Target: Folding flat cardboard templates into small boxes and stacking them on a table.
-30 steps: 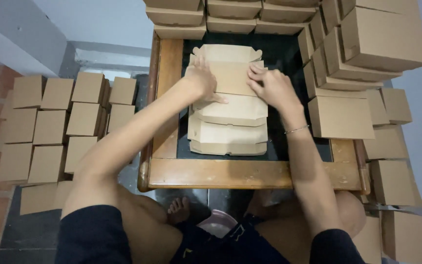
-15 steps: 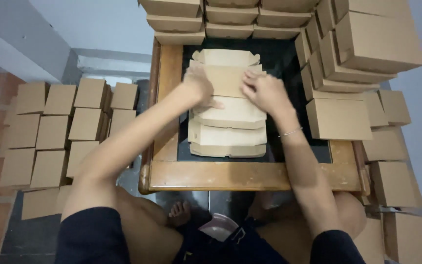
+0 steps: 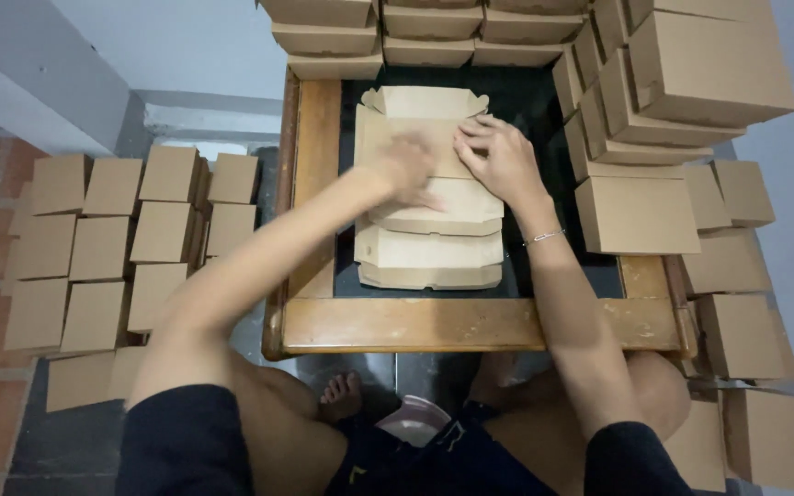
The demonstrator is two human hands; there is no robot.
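A stack of flat brown cardboard box blanks [image 3: 429,248] lies on the dark top of a small wooden table [image 3: 452,323]. The top blank [image 3: 420,110] sticks out toward the far side. My left hand [image 3: 406,165] is blurred and rests flat on this top blank, fingers together. Just to its right, my right hand [image 3: 498,156] presses down on the same blank with fingers spread. Neither hand grips anything that I can see.
Folded brown boxes [image 3: 636,213] are piled on the table's right side and along its far edge [image 3: 388,23]. Several more boxes [image 3: 112,248] stand in rows on the floor at left, and others [image 3: 746,367] at right. My bare foot [image 3: 342,397] is under the table.
Both hands have slid inward across the top blank and now sit close together near its middle. The left hand is in motion and blurred.
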